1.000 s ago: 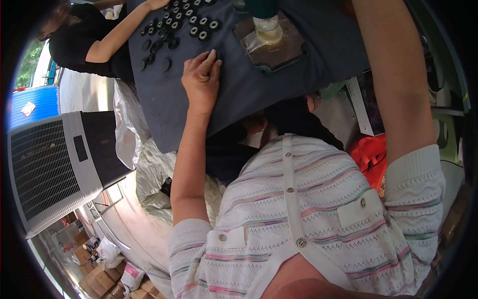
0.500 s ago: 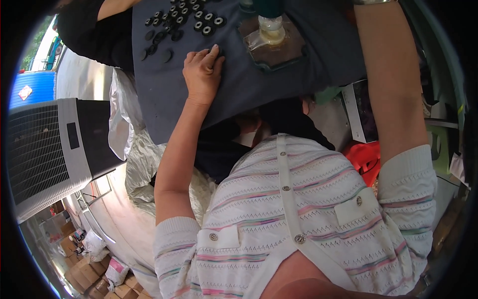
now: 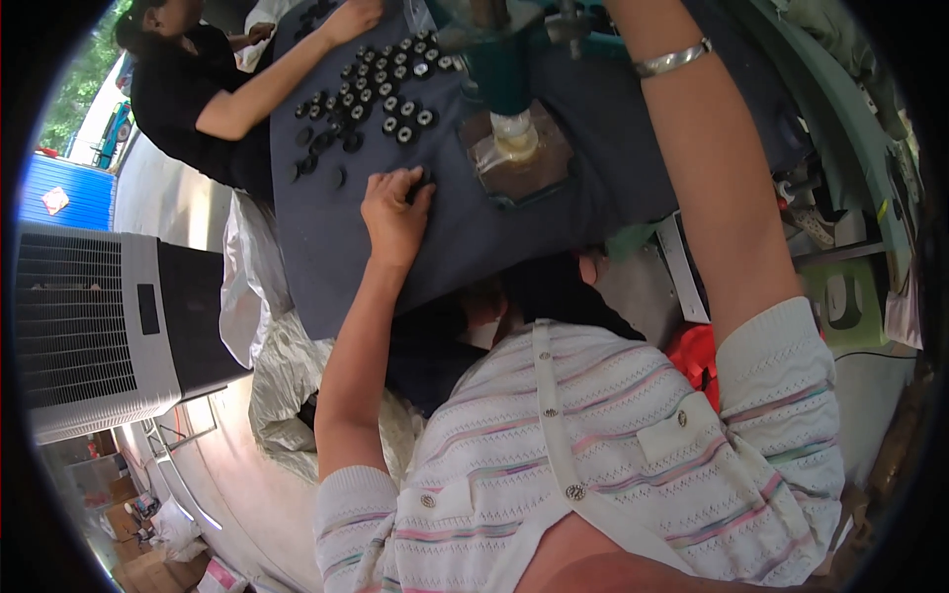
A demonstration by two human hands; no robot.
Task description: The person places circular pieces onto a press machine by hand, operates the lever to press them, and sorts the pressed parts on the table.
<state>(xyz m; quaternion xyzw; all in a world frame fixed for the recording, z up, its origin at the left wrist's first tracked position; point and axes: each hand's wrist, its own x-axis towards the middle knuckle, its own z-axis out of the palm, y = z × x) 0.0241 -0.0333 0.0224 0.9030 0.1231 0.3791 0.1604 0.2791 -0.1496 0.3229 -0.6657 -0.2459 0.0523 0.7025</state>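
Note:
My left hand (image 3: 395, 215) rests on the dark grey cloth of the table (image 3: 326, 237), fingers curled and thumb against the forefinger. A small black round piece (image 3: 427, 176) shows at its fingertips, mostly covered by them. To the right of this hand stands a green bench press (image 3: 494, 74) on a flat base plate (image 3: 539, 178). Below the press's ram sits a pale, see-through round fixture (image 3: 514, 138). My right forearm, with a silver bracelet (image 3: 674, 59), reaches up past the top edge, so the right hand is out of sight.
Several black wheels with metal centres (image 3: 381, 84) lie beyond my left hand, with plain black discs (image 3: 321, 140) nearer. Across the table's left corner a co-worker's arm (image 3: 282, 84) reaches over the parts. A large air cooler (image 3: 89, 326) stands at the left.
The view has tilted up, bringing more of the press and the co-worker into sight. My left hand stays curled near the press base. The right forearm remains raised.

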